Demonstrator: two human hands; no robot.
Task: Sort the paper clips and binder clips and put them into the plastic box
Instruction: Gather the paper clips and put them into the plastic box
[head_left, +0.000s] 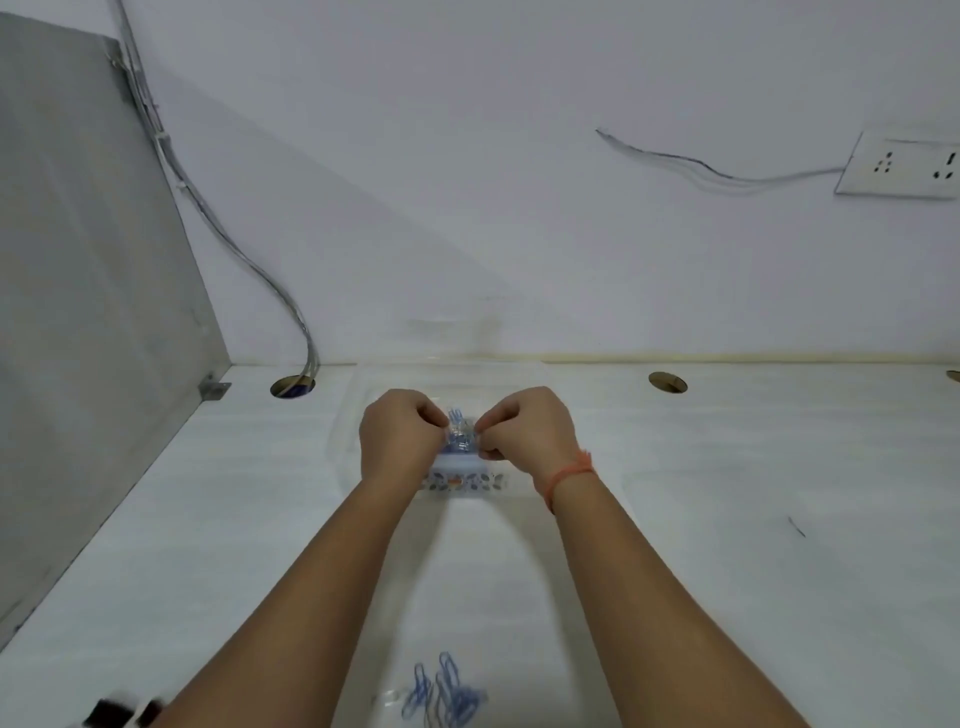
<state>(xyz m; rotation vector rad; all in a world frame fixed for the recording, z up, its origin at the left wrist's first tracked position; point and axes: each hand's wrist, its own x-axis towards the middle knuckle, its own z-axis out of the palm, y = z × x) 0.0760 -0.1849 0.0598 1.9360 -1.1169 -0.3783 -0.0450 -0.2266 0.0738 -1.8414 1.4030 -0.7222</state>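
Observation:
Both my hands are stretched out over a clear plastic box (349, 431) that lies on the white table near the wall. My left hand (397, 434) and my right hand (524, 434) each pinch one side of a small clear packet of blue paper clips (458, 434), held just above the box. A label with a coloured pattern (462, 482) shows on the box's near side. Several loose blue paper clips (441, 691) lie close to me at the table's front, on a clear wrapper. At the bottom left, black binder clips (122, 712) peek into view, blurred.
A grey panel (78, 312) closes off the table's left side. Cables (234, 249) run down the wall into a round hole (292, 387); another hole (667, 382) is at the back right. A wall socket (904, 166) sits upper right. A faint clear lid (675, 483) lies right of the box.

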